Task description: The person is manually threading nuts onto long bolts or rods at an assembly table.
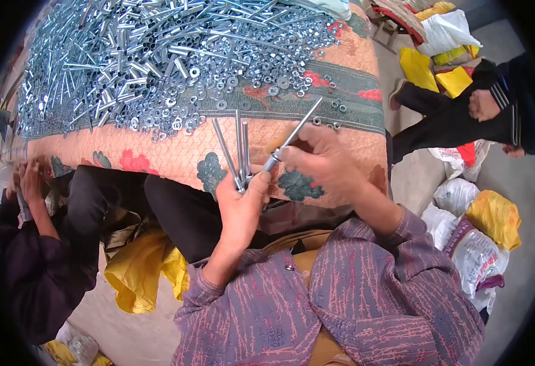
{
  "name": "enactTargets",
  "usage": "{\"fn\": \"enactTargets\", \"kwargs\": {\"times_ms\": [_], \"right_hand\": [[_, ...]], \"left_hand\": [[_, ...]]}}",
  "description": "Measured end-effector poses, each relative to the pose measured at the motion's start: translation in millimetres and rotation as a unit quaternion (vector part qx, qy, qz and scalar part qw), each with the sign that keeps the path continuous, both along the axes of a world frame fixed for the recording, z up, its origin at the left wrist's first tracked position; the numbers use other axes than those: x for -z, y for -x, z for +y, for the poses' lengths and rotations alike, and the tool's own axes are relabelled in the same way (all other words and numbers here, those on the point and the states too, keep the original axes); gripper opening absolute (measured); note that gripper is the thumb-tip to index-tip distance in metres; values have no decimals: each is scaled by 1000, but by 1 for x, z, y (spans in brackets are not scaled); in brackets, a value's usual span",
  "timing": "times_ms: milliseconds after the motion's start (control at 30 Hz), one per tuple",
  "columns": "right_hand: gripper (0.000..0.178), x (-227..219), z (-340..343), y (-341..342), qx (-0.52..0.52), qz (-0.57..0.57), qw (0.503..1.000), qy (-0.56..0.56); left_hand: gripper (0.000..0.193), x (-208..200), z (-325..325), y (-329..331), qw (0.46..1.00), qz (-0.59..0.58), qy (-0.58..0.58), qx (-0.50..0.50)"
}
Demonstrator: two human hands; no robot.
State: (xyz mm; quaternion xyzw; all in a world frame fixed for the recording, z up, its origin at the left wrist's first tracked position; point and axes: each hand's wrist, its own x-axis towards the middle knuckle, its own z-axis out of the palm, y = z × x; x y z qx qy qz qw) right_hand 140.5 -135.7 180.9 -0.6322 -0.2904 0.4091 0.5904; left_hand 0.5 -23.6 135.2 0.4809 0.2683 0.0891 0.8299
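Observation:
My left hand (241, 206) is closed around several slim metal rods, whose lower ends sit in the palm and whose tips fan upward. One long rod (305, 120) slants up to the right, with a wider metal sleeve (270, 163) at its lower end, between my two hands. Near the top of that sleeve, my right hand (325, 160) pinches the slanted rod with thumb and fingers; slight blur hides the exact grip. Both hands are just over the near edge of the cloth-covered table (176, 155).
A large heap of metal sleeves (136, 67), rods, nuts and washers (176, 110) covers the table's far and left parts. At left, another person's hands (31, 180) are by the table edge. At right, a person (487, 107) is near sacks (493, 216) on the floor.

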Motion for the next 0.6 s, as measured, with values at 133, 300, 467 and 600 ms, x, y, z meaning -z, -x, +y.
{"fn": "enactTargets", "kwargs": {"times_ms": [133,300,467,600], "right_hand": [[13,14,-4,12,57,-65,995,48],[15,5,-26,3,-21,-112,991,65],[20,-2,-31,-9,-130,-300,943,58],[19,-26,-2,-27,-33,-337,934,115]], "left_hand": [[15,3,-4,8,946,0,-317,-67],[23,0,11,21,998,-1,-58,-14],[32,-15,16,19,987,-24,158,-10],[36,-13,8,20,994,-20,104,-8]]}}
